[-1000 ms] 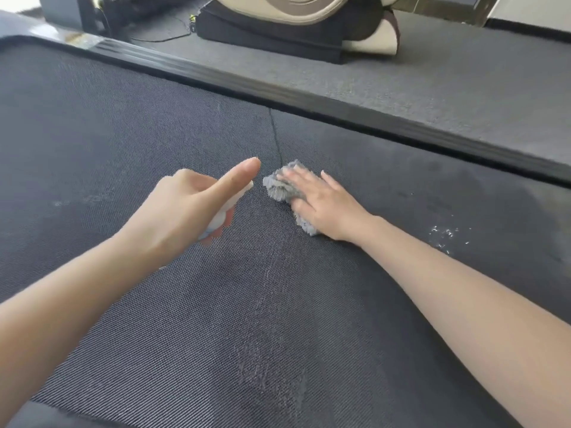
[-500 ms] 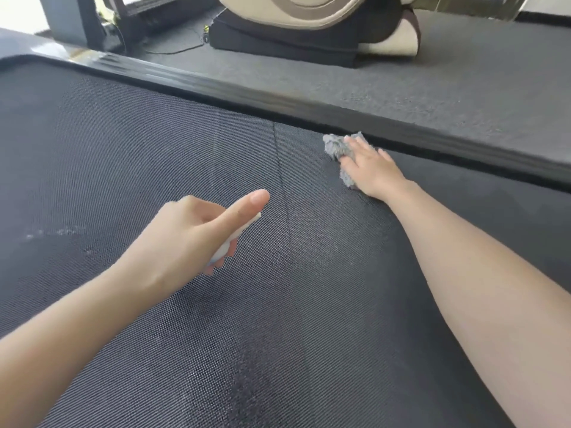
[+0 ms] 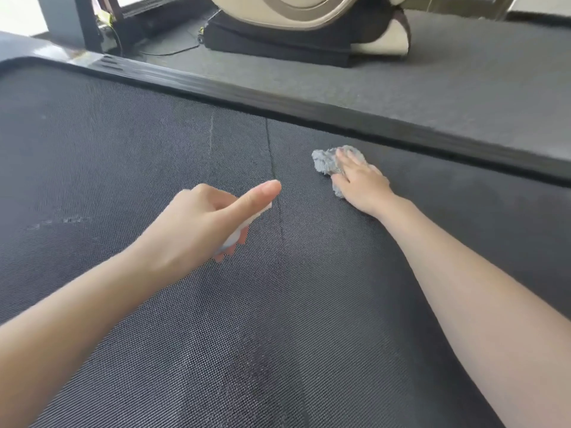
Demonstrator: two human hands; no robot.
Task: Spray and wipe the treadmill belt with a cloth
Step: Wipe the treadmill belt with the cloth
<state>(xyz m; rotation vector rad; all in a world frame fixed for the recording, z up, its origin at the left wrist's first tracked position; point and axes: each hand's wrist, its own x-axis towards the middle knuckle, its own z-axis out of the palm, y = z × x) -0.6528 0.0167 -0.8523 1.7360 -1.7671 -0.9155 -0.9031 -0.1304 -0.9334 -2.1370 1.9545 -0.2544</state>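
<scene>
Treadmill belt (image 3: 185, 335): dark, woven, damp in patches. Grey cloth (image 3: 324, 162): crumpled, lies on belt near far side rail (image 3: 278, 100), pressed under flat fingers of right hand (image 3: 361, 183). Left hand (image 3: 197, 223): above belt, curled round small white spray bottle (image 3: 238, 233), forefinger outstretched.

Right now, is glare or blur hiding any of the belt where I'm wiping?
Head view: daylight blows out the top left corner and glints on the side rail; the belt weave is sharp and free of glare; the cloth under the right hand is slightly soft.
</scene>
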